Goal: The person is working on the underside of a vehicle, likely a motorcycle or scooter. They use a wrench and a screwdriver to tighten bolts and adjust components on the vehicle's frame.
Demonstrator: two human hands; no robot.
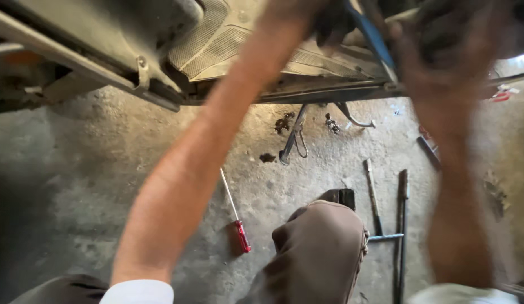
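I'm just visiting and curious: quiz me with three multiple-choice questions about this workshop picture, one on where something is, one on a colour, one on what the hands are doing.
1. Where does the screwdriver lie?
A. on the concrete floor, left of the bent knee
B. in the right hand
C. on the knee

2. What colour is the screwdriver's handle?
A. yellow
B. red
C. green

3. How are the two hands placed?
A. resting on the floor
B. folded in the lap
C. raised to the machine's underside

Answers: 1 A, it lies flat on the floor beside the knee. 2 B, the grip is red. 3 C, the left hand and right hand reach upward, by a blue-handled tool.
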